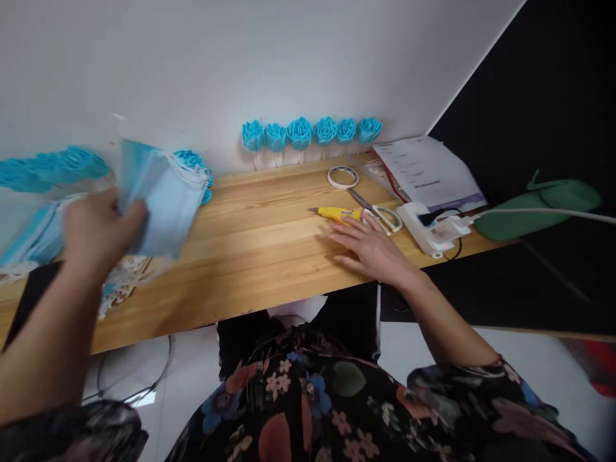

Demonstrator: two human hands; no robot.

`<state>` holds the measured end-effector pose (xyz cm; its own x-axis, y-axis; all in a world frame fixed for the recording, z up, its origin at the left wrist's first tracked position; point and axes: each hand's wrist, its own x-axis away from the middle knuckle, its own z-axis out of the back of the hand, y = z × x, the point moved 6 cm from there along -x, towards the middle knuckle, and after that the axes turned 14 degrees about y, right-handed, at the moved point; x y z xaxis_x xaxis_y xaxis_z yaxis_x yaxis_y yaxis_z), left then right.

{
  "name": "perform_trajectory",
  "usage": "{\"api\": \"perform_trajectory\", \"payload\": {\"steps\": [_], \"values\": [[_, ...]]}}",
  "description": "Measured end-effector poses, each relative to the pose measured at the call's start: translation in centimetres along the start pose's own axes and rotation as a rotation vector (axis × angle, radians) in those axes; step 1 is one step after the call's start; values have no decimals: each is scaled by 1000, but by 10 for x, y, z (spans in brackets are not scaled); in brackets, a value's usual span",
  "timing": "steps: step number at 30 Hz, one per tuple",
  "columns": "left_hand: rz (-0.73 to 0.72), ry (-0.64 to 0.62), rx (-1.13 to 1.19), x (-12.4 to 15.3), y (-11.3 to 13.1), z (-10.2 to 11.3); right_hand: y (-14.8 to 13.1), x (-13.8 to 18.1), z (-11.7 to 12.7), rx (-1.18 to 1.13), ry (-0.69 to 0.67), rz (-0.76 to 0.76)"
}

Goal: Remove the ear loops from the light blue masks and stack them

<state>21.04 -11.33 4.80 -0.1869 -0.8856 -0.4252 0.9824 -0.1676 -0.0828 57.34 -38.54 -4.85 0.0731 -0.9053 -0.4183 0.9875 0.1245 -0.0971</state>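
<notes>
My left hand, slightly blurred, grips light blue face masks between thumb and fingers, raised above the left part of the table. They seem to be several in a stack, with white ear loops at the upper right corner. More blue masks lie under and behind that wrist. On the wooden table rests my right hand, palm down and fingers spread, holding nothing. Its fingertips are at the near side of a yellow glue gun, whose tip points left. Beside it are white-handled scissors.
Blue paper-like flowers stand in a row against the wall; more flowers lie at the left. A tape roll, printed sheets, a white power strip with a cable and a green pouch are on the right. White-and-blue scraps lie front left.
</notes>
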Motion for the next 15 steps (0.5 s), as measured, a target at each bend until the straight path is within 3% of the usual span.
{"api": "perform_trajectory", "payload": {"steps": [2, 5, 8, 10, 13, 15], "values": [[-68, 11, 105, 10, 42, -11, 15, 0, -12, 24, -55, -8], [-196, -86, 473, 31, 112, -31, 29, 0, -26, 40, -58, -59], [-155, -381, 1007, 51, 154, -51, 36, -2, -26, 67, -23, -129], [-122, -397, 1162, 50, 158, -58, 33, -8, -18, 66, 8, -159], [-30, -288, 1150, 36, 141, -70, 18, -26, -5, -10, 62, -237], [104, -262, 1165, 29, 126, -81, 7, -43, -7, -17, -7, -373]]}}
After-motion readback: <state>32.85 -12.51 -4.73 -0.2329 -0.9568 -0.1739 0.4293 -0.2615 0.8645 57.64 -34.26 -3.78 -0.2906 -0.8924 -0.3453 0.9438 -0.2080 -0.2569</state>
